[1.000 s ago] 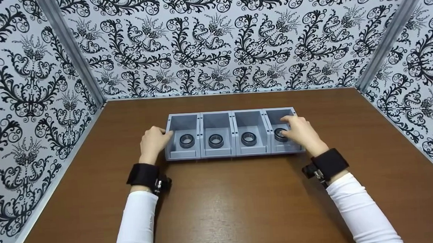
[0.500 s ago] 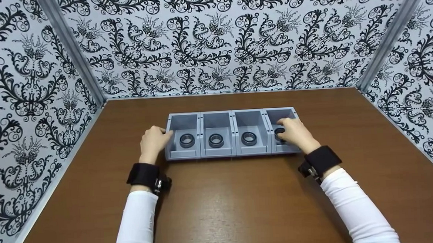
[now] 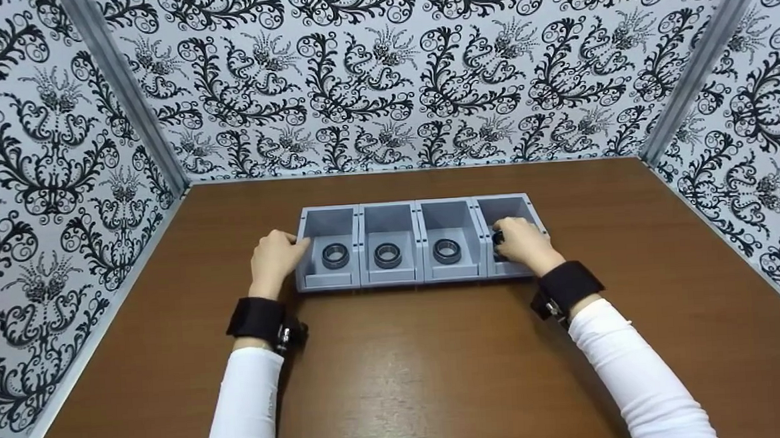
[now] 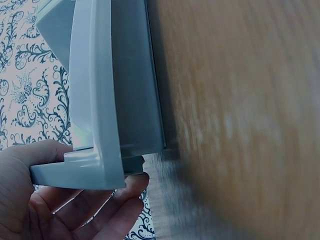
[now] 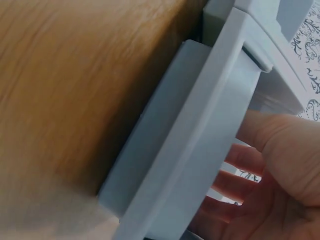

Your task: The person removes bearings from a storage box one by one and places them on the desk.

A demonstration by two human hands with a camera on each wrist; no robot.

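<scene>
Four grey bins are joined in a row. My left hand (image 3: 280, 257) grips the side wall of the leftmost bin (image 3: 330, 281), thumb over the edge; the left wrist view shows the fingers (image 4: 115, 210) curled beneath the grey rim (image 4: 102, 100). My right hand (image 3: 523, 244) reaches into the rightmost bin (image 3: 504, 206) and pinches a dark ball bearing (image 3: 498, 238), mostly hidden by the hand. From the right wrist, the fingers (image 5: 240, 185) are seen behind the bin's front wall (image 5: 200, 135), tips hidden.
Three more bearings lie flat, one per bin: a left bearing (image 3: 335, 255), a middle bearing (image 3: 387, 255) and a right-hand bearing (image 3: 446, 251). The bins stand on a brown wooden table (image 3: 384, 366). Patterned wall panels (image 3: 383, 79) enclose its back and sides.
My right hand has moved left and deeper into the rightmost bin, its fingers closing on the bearing there. My left hand keeps its hold on the leftmost bin.
</scene>
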